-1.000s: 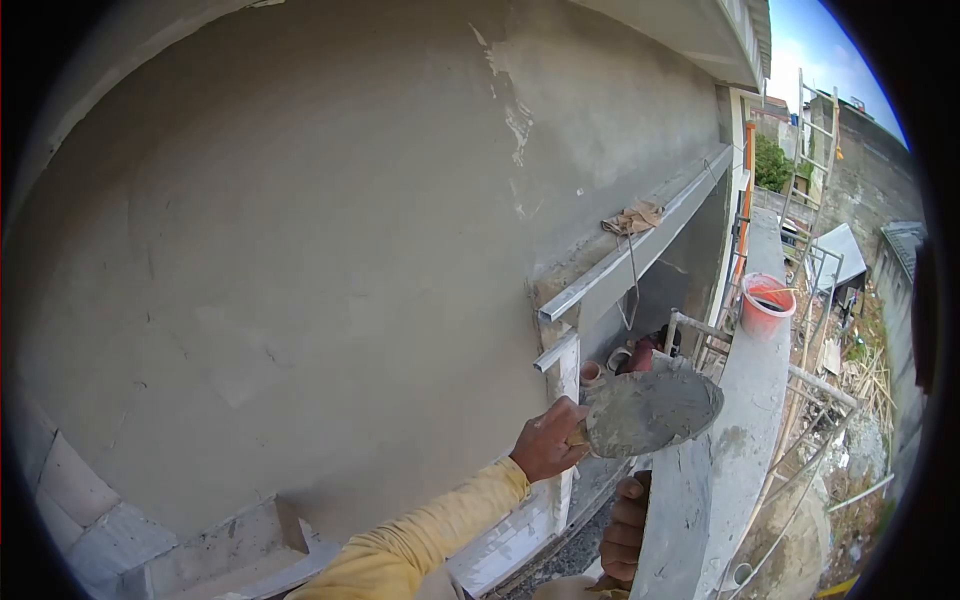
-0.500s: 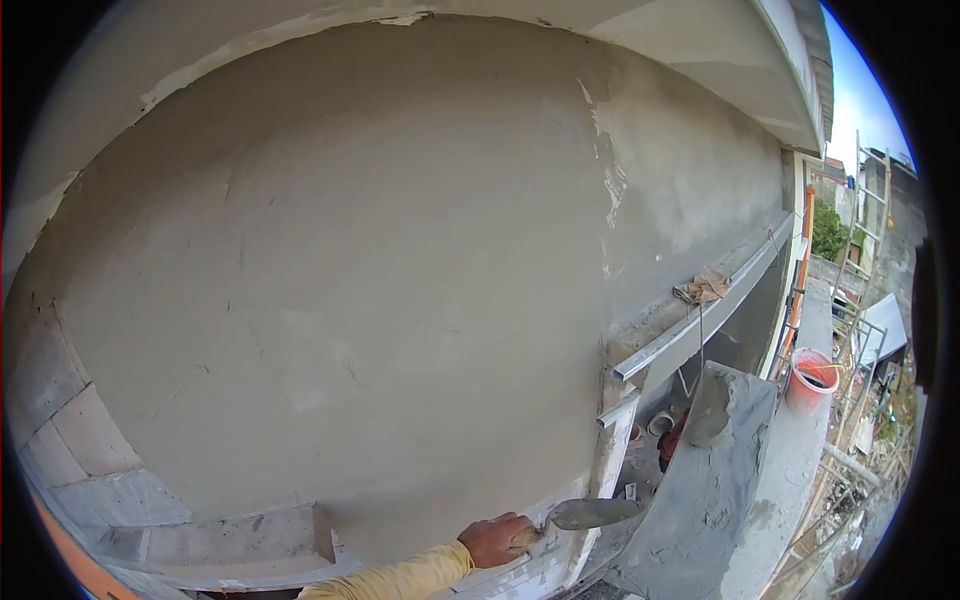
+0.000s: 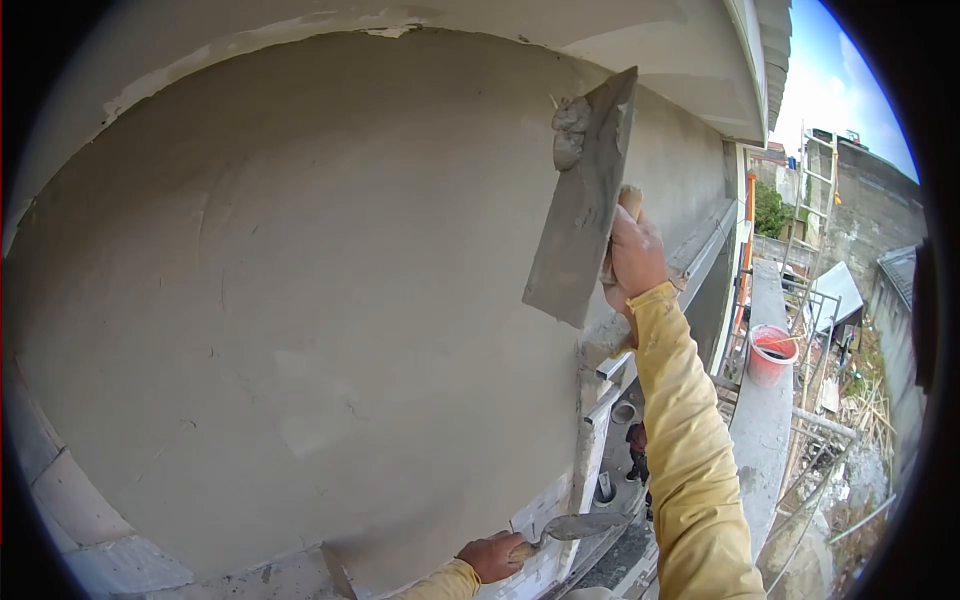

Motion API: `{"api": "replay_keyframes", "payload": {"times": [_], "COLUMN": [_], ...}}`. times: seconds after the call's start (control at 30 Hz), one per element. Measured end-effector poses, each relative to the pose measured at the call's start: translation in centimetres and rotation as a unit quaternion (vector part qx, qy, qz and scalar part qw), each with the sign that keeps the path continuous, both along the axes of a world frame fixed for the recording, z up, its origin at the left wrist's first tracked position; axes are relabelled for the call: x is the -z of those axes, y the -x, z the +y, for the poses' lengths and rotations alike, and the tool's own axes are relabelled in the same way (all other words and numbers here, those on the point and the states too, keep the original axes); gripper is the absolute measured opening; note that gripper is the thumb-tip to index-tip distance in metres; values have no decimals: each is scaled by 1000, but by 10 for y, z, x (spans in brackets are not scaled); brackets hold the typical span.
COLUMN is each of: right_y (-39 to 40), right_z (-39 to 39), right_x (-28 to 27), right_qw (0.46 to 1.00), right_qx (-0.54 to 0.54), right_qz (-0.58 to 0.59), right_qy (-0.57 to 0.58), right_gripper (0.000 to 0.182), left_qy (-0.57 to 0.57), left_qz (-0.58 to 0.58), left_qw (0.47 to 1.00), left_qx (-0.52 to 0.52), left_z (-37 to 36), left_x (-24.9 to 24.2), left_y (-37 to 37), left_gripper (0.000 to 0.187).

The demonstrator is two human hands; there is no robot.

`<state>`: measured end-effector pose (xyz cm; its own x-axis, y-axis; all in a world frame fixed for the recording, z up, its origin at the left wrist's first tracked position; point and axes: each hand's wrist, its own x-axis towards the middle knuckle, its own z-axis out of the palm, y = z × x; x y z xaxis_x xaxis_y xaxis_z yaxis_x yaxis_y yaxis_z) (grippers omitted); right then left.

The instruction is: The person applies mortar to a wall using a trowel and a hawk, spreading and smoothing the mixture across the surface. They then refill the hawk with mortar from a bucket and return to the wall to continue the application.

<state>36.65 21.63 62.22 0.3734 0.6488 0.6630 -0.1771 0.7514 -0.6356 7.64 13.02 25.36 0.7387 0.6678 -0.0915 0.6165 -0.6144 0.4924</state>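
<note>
My right hand is closed around the wooden handle of a plastering trowel, raised in front of the wall's upper right. A lump of wet mortar sticks to the upper left of its long grey blade. Low down, my left hand grips the handle of a smaller pointed trowel, its blade pointing right and smeared with grey. Both sleeves are yellow. The broad grey plastered wall fills most of the view, with a few scratches and patches on it.
A red bucket stands on a grey plank at the right. Beyond it are scaffold poles, a ladder and rubble below. Under the ledge, a person is partly visible lower down. Pale blocks edge the lower left.
My right hand has come into view, lifting the plastering trowel with its mortar from the lower right up to the wall. My left hand has shifted slightly lower. The view has turned somewhat right.
</note>
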Motion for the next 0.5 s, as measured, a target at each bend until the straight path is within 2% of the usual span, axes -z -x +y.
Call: {"api": "replay_keyframes", "payload": {"times": [0.07,0.13,0.2,0.23,0.3,0.33,0.5], "right_y": [15,20,13,20,48,56,86], "right_z": [19,52,128,131,130,119,103], "right_x": [-52,-85,-105,-110,-118,-122,-122], "right_qw": [991,972,914,911,833,870,849], "right_qx": [114,205,378,383,518,454,464], "right_qz": [-31,-103,-148,-152,-194,-188,-249], "right_qy": [61,53,1,3,-8,42,29], "right_gripper": [23,33,34,34,42,49,44], "left_qy": [15,15,15,22,28,30,18], "left_qz": [-16,-18,-22,-16,-10,-15,-62], "left_qw": [1000,1000,1000,1000,999,999,997], "left_qx": [4,5,5,9,17,22,38], "left_z": [1,1,1,0,1,2,-1], "left_x": [3,8,7,2,0,1,-11], "left_y": [5,11,17,19,26,29,27], "left_gripper": [49,49,49,50,50,50,48]}}
